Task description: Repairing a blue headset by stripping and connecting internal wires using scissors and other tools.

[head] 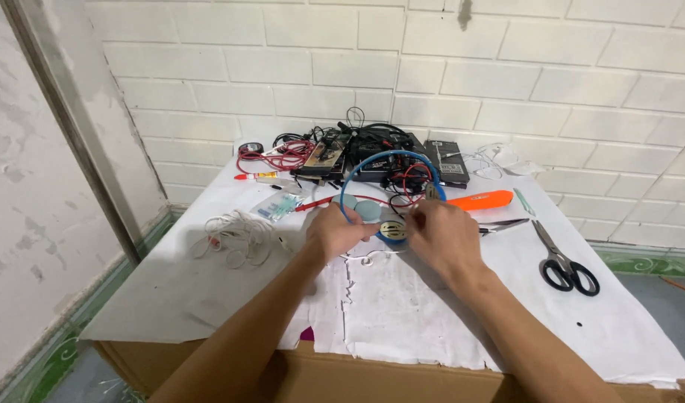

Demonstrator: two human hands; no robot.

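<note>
Both hands are working on a blue headset (pixel 387 166) at the middle of the paper-covered table (pixel 402 313). The left hand (pixel 335 231) is gripping the headset near one ear cup, fingers curled and closed on it. The right hand (pixel 443 235) is pinching at the other ear cup (pixel 392 230), fingertips together on its round metal-looking face. The headband is arching up over both hands, with red and black wires trailing from it toward the clutter behind.

Step, as a judgement: the person is handling or fitting the exposed ear cup while the other hand is steadying the frame. This is calling for a firm hold on the left and fine fingertip work on the right, since the thin wires look easy to tug loose.

Counts: one headset; one pair of black scissors (pixel 566 263) lying well to the right; one orange tool (pixel 482 200) just behind the right hand; one bundle of white cord (pixel 234 235) to the left; one roll of black tape (pixel 250 148); one small clear packet (pixel 280 205); a heap of dark gadgets and cables (pixel 372 153) at the wall, too tangled to count.
</note>
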